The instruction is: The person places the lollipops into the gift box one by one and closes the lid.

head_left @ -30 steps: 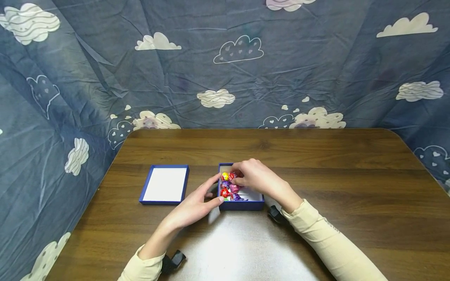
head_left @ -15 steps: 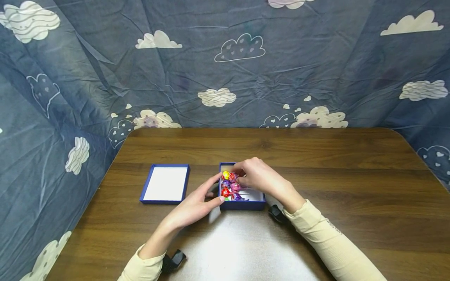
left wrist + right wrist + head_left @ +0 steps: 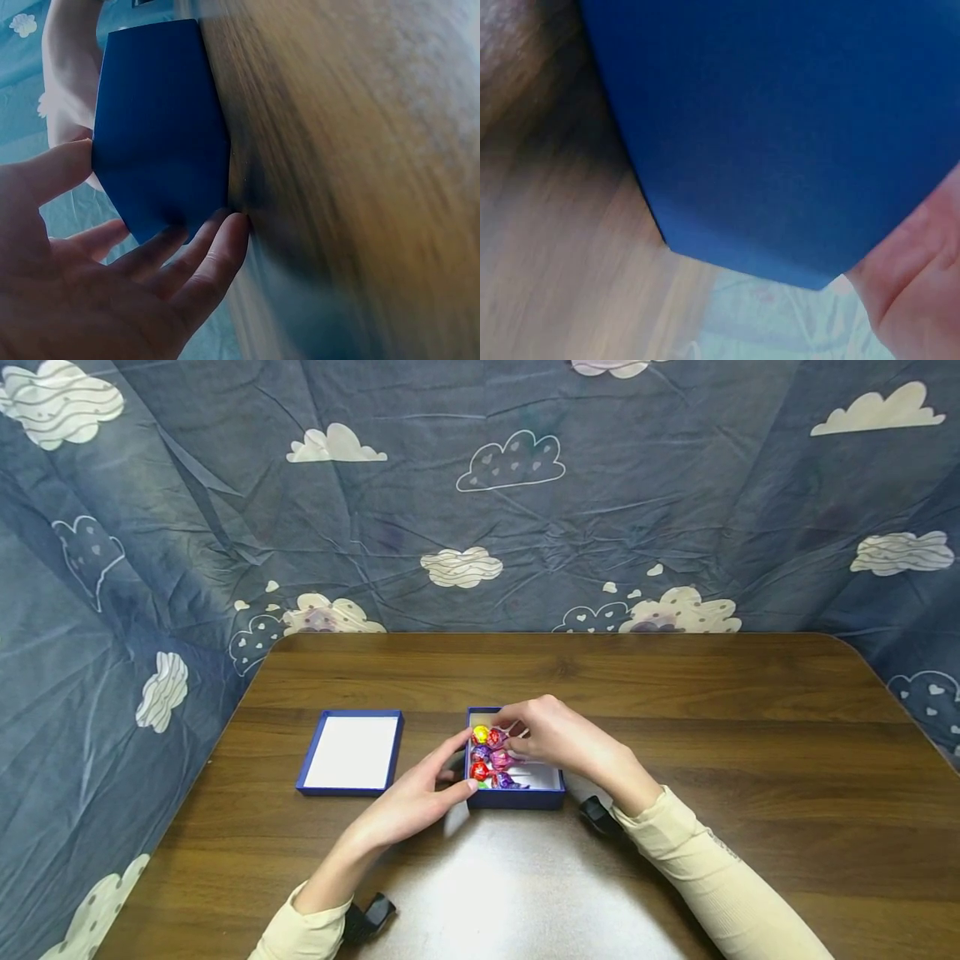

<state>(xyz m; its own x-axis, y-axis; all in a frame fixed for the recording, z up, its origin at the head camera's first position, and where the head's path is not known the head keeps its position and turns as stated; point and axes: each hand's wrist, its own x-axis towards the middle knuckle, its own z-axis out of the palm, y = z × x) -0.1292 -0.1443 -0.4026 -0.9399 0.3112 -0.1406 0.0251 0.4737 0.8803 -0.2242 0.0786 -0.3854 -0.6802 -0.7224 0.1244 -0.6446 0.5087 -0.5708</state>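
Observation:
A blue box (image 3: 516,799) with a white inside holds several wrapped lollipops, heads toward its left wall. Among them are a yellow lollipop (image 3: 481,734), a pink lollipop (image 3: 501,760) and a red lollipop (image 3: 479,771). My left hand (image 3: 417,793) rests against the box's left side, thumb at the near corner; in the left wrist view its fairly straight fingers touch the blue wall. My right hand (image 3: 558,735) reaches over the far right part of the box, and its thumb and fingers pinch a red-and-purple lollipop (image 3: 497,738) by the stick end, partly hidden under the hand.
To the left, the blue lid (image 3: 351,791) lies with its white inside up on the brown wooden table (image 3: 675,693). A blue cloth (image 3: 375,527) with cloud prints hangs behind the table.
My right hand has drawn slightly to the right, its thumb backing off the lollipop's head and showing more of it. The left hand and the box stay in place.

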